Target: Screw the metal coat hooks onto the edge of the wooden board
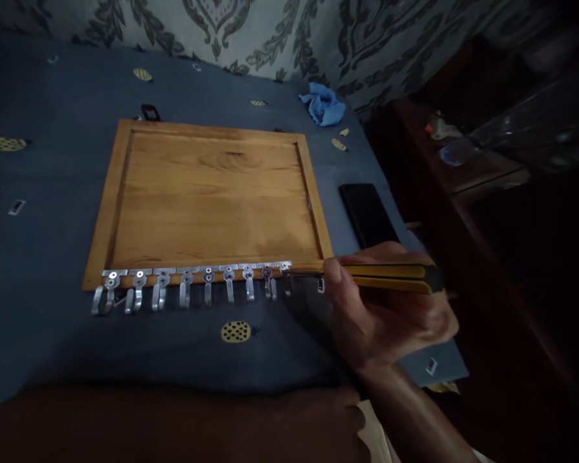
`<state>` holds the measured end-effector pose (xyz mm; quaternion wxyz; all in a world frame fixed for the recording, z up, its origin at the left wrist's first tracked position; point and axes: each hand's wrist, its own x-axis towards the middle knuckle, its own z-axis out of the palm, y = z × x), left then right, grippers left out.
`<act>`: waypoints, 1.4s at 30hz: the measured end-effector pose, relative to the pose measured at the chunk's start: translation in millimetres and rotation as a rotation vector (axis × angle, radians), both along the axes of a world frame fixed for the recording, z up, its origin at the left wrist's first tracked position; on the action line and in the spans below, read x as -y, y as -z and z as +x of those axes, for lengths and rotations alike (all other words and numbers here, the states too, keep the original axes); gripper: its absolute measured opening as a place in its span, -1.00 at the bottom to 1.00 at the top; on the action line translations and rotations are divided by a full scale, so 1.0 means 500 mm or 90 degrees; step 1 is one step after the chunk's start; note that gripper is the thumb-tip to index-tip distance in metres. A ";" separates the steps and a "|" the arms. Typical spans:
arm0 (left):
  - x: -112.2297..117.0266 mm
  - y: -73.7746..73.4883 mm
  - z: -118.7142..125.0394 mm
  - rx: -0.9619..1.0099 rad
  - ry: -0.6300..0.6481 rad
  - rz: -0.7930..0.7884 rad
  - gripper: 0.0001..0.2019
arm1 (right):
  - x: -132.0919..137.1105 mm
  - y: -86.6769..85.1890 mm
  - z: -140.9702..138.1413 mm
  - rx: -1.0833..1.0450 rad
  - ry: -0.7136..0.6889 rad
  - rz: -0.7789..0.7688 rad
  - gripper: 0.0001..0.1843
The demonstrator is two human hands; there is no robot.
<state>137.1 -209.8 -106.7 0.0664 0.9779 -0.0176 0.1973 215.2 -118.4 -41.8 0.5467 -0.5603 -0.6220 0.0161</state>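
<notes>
While our R hand (390,328) is closed round a screwdriver (386,271), thumb & fingers pinching its yellow-&-dark handle, the tool's long axis runs side to side, roughly parallel w/ the near edge of the wooden board (217,206). Handle's on the R, shaft pts L, tip at the rightmost hook of the metal hook rail (175,271); contact w/ the screw we can't tell.

The rail lies along the board's near edge, long axis L-R, far end a bit higher in our view; its hooks pt toward us, curling out past the edge. The board lies flat, recessed panel up, wider than deep, on a blue printed sheet (43,244). Along the btm runs a dark limb (174,427), too dim to make out; what our L hand does, pressed or spread, we can't tell.

R of the board, near our R hand, we've a black phone (367,212), tilted; beyond the far R corner, a crumpled blue cloth (325,106). Patterned fabric (217,29) hangs behind.
</notes>
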 end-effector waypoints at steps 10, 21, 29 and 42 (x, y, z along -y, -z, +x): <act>-0.014 -0.021 -0.002 -0.034 -0.004 0.044 -0.42 | -0.027 -0.021 0.052 -0.143 -0.303 -0.157 -0.85; -0.003 -0.008 0.003 -0.001 -0.011 0.016 -0.57 | -0.015 -0.031 0.059 -0.039 -0.313 -0.140 -0.80; -0.003 -0.005 0.001 0.003 0.019 -0.062 -0.69 | -0.022 -0.019 0.052 0.074 -0.306 -0.039 -0.82; 0.007 0.002 -0.007 -0.002 0.014 -0.039 -0.66 | -0.014 0.002 0.047 0.053 -0.265 0.037 -0.78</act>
